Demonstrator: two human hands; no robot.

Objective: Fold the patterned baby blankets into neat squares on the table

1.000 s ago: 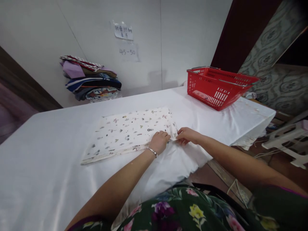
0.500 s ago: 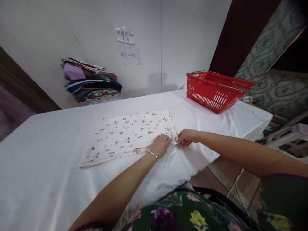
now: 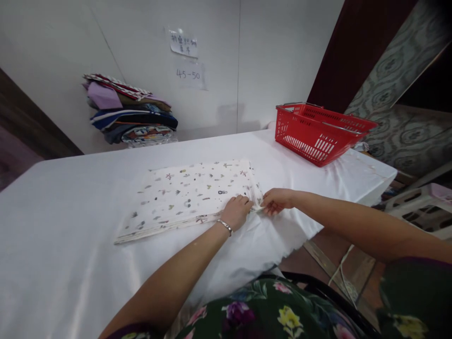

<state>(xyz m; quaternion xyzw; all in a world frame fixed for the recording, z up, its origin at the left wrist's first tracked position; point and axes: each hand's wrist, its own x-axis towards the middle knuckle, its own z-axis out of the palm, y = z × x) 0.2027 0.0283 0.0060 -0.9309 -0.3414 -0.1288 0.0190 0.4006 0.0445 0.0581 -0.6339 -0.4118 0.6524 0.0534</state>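
A white cloth [image 3: 190, 193] with small printed motifs lies on the table, folded into a layered rectangle. My left hand [image 3: 236, 211], a silver bracelet at its wrist, is bent over the near edge close to the right corner, fingers curled down onto the fabric. Just to its right, my right hand [image 3: 274, 201] pinches the corner of the same cloth between thumb and fingers. Creases run through the fabric beside both hands. My left thumb and the underside of the pinched corner are hidden.
A red plastic basket [image 3: 307, 136] with metal handles stands at the back right of the white-covered table [image 3: 70, 212]. Folded fabrics [image 3: 130, 110] are piled at the back left against the wall. Handwritten paper signs [image 3: 189, 74] hang above. A pale plastic stool [image 3: 423, 207] is at the right.
Both hands stay at the cloth's near right corner, with barely any movement. The view has shifted slightly.
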